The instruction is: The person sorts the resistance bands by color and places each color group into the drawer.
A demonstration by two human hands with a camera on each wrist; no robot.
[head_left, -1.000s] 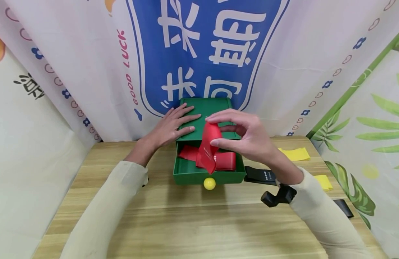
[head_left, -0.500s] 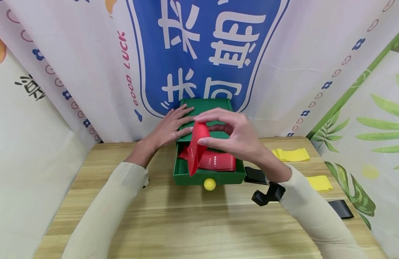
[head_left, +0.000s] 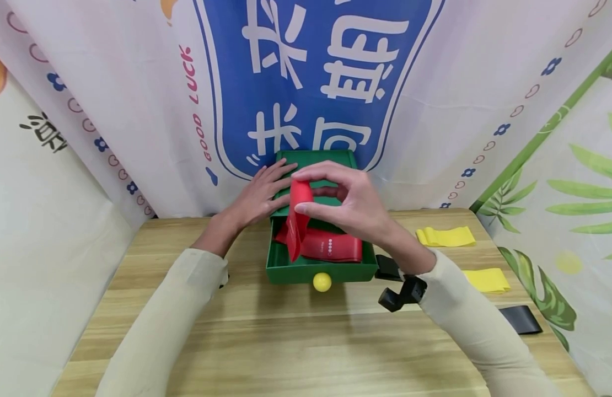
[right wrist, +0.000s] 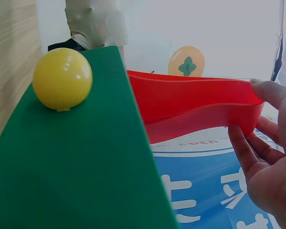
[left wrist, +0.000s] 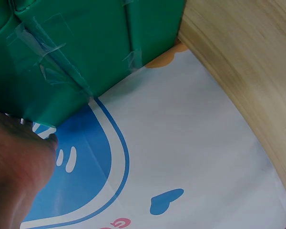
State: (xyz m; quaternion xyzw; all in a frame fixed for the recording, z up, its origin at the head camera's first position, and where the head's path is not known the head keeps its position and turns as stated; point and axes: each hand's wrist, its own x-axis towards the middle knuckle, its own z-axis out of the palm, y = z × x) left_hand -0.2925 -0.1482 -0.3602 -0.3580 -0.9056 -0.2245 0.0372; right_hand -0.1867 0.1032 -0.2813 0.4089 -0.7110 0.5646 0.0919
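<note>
A green box (head_left: 316,158) stands at the back of the table with its drawer (head_left: 286,273) pulled out; a round yellow knob (head_left: 322,282) is on the drawer's front. My left hand (head_left: 256,196) rests on the box top, fingers spread. My right hand (head_left: 353,201) pinches one end of a red resistance band (head_left: 300,201) between thumb and fingers above the drawer, and the band's looped strip hangs down into it. Another red resistance band (head_left: 333,246), printed with white dots, lies in the drawer. In the right wrist view the held band (right wrist: 195,102) stretches out behind the drawer front (right wrist: 86,157).
To the right on the wooden table (head_left: 306,347) lie two yellow bands (head_left: 447,237) and a black band (head_left: 521,320). Another black band (head_left: 387,268) lies beside the drawer, partly behind my right wrist. A printed curtain (head_left: 162,110) hangs right behind the box.
My right hand has moved left with the red band, from over the drawer's middle to its left side. My left hand has stayed on the box top.
</note>
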